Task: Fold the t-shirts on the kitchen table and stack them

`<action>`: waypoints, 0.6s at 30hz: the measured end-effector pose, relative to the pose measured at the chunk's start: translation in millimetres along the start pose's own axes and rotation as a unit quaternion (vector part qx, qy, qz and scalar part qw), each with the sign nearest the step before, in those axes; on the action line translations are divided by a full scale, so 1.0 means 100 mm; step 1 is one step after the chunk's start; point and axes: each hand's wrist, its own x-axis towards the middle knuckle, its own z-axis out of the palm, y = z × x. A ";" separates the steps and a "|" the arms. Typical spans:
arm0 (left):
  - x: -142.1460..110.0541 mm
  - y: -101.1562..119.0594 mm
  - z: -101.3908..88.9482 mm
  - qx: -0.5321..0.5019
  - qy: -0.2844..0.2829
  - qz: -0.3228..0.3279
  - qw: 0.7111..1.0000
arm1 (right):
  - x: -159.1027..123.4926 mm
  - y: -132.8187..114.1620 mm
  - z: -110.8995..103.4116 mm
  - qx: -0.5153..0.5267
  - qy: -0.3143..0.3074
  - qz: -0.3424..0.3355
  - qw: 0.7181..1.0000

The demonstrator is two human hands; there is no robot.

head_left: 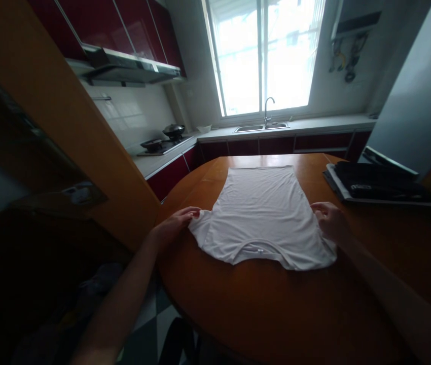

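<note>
White shirt point(259, 208) lies lengthwise away, neckline point(258, 241) nearest (front up, seemingly).

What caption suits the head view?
Left hand and right hand touch a white fabric T-shirt spread on a rounded brown wooden table.

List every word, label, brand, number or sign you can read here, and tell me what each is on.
Nothing reads clearly.
Folded dark clothes: pale lettering, too blurred to read for certain.
White shirt: a neck tag, too small to read.
</note>
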 end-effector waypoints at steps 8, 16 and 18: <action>-0.02 0.10 -0.12 0.112 -0.023 -0.021 0.993 | 0.00 0.04 -0.01 -0.006 -0.006 0.018 1.000; -0.02 -0.09 -0.23 0.300 0.160 -0.072 0.938 | 0.01 0.06 -0.04 -0.024 -0.010 0.039 0.999; -0.05 -0.17 -0.23 0.363 0.144 -0.099 0.915 | 0.01 0.05 -0.05 -0.024 -0.011 0.042 0.999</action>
